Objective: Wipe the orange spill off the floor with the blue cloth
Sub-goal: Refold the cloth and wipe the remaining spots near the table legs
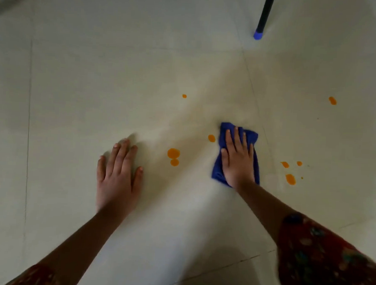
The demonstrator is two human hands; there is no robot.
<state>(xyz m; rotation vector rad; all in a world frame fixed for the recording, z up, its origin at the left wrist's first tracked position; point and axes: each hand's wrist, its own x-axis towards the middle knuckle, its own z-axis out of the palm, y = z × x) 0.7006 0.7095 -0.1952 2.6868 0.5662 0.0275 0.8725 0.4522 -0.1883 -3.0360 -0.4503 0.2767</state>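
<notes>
Fingers (232, 137) of the right hand (238, 164) lie flat & spread on the blue cloth (251, 138), pressing not gripping, cloth on the floor (76, 93) mid-spill; left hand (117, 175) open, braced on tile. Best bet imo: keep palm pressure even, sweep left thru the nearest orange drops (173, 153), then back right for the others, w/o smearing

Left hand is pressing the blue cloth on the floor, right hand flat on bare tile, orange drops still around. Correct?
Hands are swapped. The head view shows the right hand pressing the blue cloth and the left hand flat on bare floor. Orange drops do remain.
</notes>
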